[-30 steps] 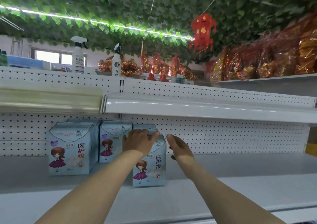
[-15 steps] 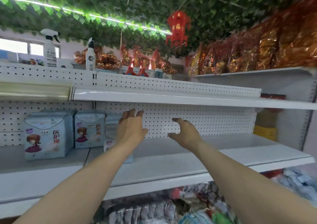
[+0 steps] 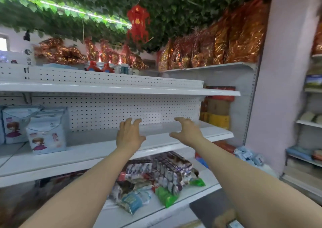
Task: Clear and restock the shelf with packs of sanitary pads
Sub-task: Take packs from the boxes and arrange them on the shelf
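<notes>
obs: both hands out in front at centre frame, over the middle shelf (image 3: 104, 151). left hand (image 3: 129, 135) holds nothing, fingers spread and loosely bent, back of the hand to the camera. right hand (image 3: 187, 131) also holds nothing, fingers splayed, thumb out toward frame left. whether any fingertip reaches the pegboard (image 3: 122, 112) behind cannot be told; the edges are blurred.

packs of pads: far left of frame, on the same shelf, well apart from both hands. front pack (image 3: 47, 133) stands upright near the shelf's front edge. second pack (image 3: 14, 123) stands upright behind it and to its left, partly cut off by the frame edge.

handling (judgement): pale blue film wrap, soft sides, top folded into a flap.
- probably light and squashy; one hand per pack should do.
- film looks slick, so a loose pinch may slide.
- best hold: across the two narrow sides at mid height, thumb on one side and fingers on the other.
- top flap looks too flimsy to lift by.
- tall and narrow, so likely to topple if nudged high up.

other: lower shelf (image 3: 196, 191), lower centre of frame, carries a heap of mixed packets (image 3: 156, 173) lying flat.
</notes>
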Demonstrator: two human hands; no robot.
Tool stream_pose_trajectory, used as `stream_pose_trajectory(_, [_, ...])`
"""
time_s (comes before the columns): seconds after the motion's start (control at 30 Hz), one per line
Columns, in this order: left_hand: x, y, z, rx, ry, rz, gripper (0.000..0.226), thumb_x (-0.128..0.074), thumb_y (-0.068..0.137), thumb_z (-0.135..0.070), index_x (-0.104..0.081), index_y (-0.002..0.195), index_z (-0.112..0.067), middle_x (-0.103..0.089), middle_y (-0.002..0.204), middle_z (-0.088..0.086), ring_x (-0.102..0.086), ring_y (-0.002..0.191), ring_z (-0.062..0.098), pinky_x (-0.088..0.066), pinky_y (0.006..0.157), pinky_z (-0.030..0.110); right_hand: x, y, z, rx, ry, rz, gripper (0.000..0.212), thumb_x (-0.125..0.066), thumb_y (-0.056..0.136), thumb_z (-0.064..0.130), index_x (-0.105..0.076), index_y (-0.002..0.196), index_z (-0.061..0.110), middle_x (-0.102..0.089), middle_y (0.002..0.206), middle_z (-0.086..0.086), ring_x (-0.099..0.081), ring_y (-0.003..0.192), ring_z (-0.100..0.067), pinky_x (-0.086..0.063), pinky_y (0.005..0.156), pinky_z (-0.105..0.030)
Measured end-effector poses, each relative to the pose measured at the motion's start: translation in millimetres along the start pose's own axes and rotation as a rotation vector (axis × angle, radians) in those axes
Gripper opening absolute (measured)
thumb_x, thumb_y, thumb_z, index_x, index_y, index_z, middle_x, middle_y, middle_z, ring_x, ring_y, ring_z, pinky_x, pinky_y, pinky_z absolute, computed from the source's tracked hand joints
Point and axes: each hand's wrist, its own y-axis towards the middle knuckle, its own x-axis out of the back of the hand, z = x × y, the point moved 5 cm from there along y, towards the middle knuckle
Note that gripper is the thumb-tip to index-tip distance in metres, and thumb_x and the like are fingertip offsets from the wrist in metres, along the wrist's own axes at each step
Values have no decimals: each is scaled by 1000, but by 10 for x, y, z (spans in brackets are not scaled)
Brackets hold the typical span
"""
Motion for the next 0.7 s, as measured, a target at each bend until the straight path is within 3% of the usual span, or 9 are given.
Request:
stream_pose_trajectory(0.2, [-443, -347, -1188, -98, -125, 25, 71, -72, 89, -33, -37, 151, -25, -29, 158, 8, -21, 146, 28, -37, 109, 45, 726, -494, -1035, -75, -100, -56, 76, -73, 88, 40, -37, 153, 23, -42, 152, -11, -41, 138, -30, -41, 106, -41])
stream_pose_trajectory(0.33, [-786, -562, -1812, -136, -160, 44, 63, -63, 93, -42, -39, 149, -24, -34, 155, 7, -25, 143, 29, -41, 107, 46, 1063, -874, -1667, -158, -122, -99, 75, -75, 84, 43, -45, 149, 20, -54, 141, -12, -49, 129, -30, -45, 101, -40])
stream_pose_trajectory(0.5, [-1170, -740, -2505, -168, -200, 92, 56, -53, 97, -49, -44, 146, -24, -39, 152, 5, -30, 139, 29, -43, 102, 45, 1295, -1155, -2473, -259, -67, -144, 87, -55, 70, 74, -51, 143, 27, -59, 137, -7, -54, 126, -30, -48, 103, -43])
stream_pose_trajectory(0.7, [-1686, -744, -3147, -219, -233, 152, 53, -50, 97, -50, -47, 143, -23, -42, 150, 6, -33, 137, 28, -43, 104, 46, 1517, -1421, -3087, -390, -39, -152, 62, -65, 92, 46, -48, 146, 20, -52, 141, -11, -48, 131, -29, -42, 107, -39])
